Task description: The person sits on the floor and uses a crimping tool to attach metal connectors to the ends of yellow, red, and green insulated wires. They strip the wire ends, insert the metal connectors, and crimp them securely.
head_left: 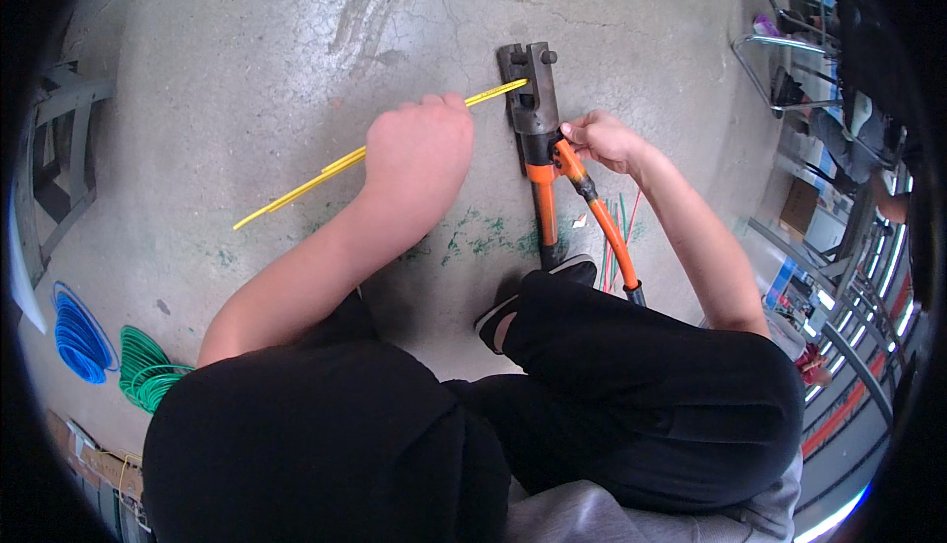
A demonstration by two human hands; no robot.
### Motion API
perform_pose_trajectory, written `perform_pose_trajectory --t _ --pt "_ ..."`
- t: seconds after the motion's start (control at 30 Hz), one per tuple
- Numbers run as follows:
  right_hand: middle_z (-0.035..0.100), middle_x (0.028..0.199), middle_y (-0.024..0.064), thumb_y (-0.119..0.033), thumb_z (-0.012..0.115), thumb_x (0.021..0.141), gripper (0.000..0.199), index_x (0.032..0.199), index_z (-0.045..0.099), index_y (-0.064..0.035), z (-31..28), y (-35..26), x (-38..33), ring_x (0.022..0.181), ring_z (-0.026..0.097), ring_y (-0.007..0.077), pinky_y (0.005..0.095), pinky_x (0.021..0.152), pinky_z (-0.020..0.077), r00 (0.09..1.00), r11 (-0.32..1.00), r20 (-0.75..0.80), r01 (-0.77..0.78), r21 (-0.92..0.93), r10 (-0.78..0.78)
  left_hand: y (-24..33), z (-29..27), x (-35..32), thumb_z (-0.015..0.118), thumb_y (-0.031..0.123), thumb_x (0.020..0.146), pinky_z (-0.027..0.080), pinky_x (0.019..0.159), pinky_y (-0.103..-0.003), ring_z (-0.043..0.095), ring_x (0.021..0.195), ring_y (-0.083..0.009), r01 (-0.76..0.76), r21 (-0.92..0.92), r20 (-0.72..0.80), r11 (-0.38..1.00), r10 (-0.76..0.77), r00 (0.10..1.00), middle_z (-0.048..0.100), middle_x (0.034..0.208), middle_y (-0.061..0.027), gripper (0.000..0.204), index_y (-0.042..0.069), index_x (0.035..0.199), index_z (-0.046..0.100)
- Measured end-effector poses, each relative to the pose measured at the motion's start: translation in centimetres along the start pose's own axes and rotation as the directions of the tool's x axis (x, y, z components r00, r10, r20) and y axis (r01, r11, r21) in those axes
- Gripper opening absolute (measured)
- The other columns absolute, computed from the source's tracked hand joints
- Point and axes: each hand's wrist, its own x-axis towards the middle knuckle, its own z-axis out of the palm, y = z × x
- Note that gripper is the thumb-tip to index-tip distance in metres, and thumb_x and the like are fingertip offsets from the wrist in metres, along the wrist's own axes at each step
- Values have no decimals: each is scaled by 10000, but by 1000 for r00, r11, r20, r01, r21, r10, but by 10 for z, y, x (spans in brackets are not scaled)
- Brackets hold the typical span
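My left hand [422,148] is closed round a few thin yellow wires [288,198], which stick out on both sides of the fist. Their right ends reach into the dark metal head [534,99] of a hydraulic crimping tool. The crimping tool [543,188] lies on the floor in front of me, its two orange handles spread apart and pointing back toward my feet. My right hand [602,142] pinches the tool at its neck, just below the head, with thumb and fingertips; the exact part between them is partly hidden.
Blue wire coils [81,338] and green wire coils [148,367] lie at the left. Loose red and green wires [616,237] lie right of the handles. A grey metal frame [67,139] stands far left; chair legs [789,70] and a cardboard box [797,206] are at the right.
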Motion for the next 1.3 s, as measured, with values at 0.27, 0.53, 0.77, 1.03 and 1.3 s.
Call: perform_pose_trajectory --t 0.27,0.53,0.77,1.03,1.3 --pt "727 1164 126 -52 580 1029 352 1363 606 54 5 6 -16 1044 714 198 340 1006 554 967 958 8 252 -137 -253 -2 0 -2 594 74 905 596 669 -404 738 807 -279 14 -24 6 1000 -14 1000 699 880 -121 78 51 977 609" --pt "719 871 74 -324 516 1090 395 1082 704 24 13 12 -10 741 645 149 308 691 522 983 974 -124 109 -198 -135 -6 15 -9 554 110 959 584 665 -442 728 795 -305 17 -86 -17 996 -18 1000 694 891 -121 71 54 975 594" --pt "656 718 61 -502 506 1069 566 960 711 14 17 14 -4 648 609 171 356 583 476 976 982 -217 -6 -191 -36 -32 30 -16 514 199 1014 563 719 -503 699 817 -390 151 -240 91 959 -133 987 685 850 -185 208 20 967 609" --pt "722 920 92 -330 618 1040 379 1208 700 -1 38 -41 -69 867 670 156 351 825 552 882 856 -224 296 -424 -415 -100 2 -54 493 285 1058 403 636 -348 488 690 -187 332 -797 395 505 20 918 517 723 -33 333 50 830 553" --pt "710 1050 55 -210 583 1071 363 1364 612 1 86 -85 -143 935 655 116 281 873 550 706 689 2 692 214 -709 -64 -22 -59 480 305 1092 322 593 -260 374 678 -63 319 -918 379 236 283 881 408 734 62 352 80 823 504"
